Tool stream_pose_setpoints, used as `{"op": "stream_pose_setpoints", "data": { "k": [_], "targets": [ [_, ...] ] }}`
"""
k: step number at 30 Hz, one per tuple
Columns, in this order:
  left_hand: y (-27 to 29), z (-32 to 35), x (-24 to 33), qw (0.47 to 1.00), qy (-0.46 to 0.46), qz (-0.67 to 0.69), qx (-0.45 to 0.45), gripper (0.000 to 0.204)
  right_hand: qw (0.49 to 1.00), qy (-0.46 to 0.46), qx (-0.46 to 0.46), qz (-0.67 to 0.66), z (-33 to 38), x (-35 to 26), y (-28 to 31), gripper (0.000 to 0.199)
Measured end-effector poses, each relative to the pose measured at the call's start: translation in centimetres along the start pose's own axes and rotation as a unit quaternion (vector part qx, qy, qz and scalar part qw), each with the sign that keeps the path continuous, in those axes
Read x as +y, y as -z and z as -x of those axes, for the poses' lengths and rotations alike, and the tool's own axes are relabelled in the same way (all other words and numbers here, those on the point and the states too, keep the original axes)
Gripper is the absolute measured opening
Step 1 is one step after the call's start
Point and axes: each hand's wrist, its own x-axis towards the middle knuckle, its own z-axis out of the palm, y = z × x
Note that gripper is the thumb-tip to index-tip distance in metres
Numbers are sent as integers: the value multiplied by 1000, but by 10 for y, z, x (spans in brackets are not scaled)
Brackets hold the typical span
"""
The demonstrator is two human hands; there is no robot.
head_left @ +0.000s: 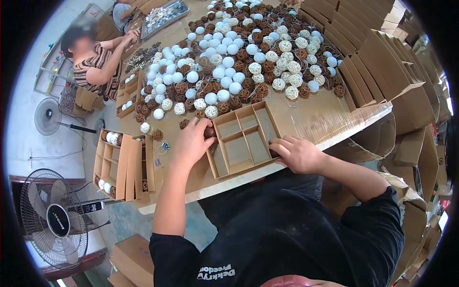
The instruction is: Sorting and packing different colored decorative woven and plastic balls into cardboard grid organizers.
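A shallow cardboard box with dividers (228,171) lies at the table's front edge, and its compartments show bare cardboard. My left hand (192,143) is at the box's left wall, fingers closed round a reddish-brown ball (209,132), partly hidden by the fingers. My right hand (299,153) grips the box's right wall, with the thumb and fingers at the near right corner. Beyond the box spreads a large heap of strung balls: smooth white balls (223,95), cream woven balls (291,92) and brown woven balls (260,89).
Divided boxes holding some balls (125,165) stand at the table's left edge. Cardboard boxes (377,71) are stacked at the right. Two fans (58,220) stand on the left. At the far left a person (98,62) works near a metal tray (165,19).
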Motion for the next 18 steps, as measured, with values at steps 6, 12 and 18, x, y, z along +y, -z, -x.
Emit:
{"op": "stream_pose_setpoints", "data": {
  "k": [6, 12, 18],
  "targets": [
    [-4, 12, 14, 997, 6, -4, 74, 38, 996, 60, 39, -45, -2, 15, 9, 43],
    [-12, 7, 2, 997, -16, -35, 69, 40, 984, 92, 105, -114, -5, 28, -1, 48],
    [-13, 8, 17, 998, 46, 7, 50, 43, 978, 109, 143, -105, 0, 30, -3, 46]
  ]
}}
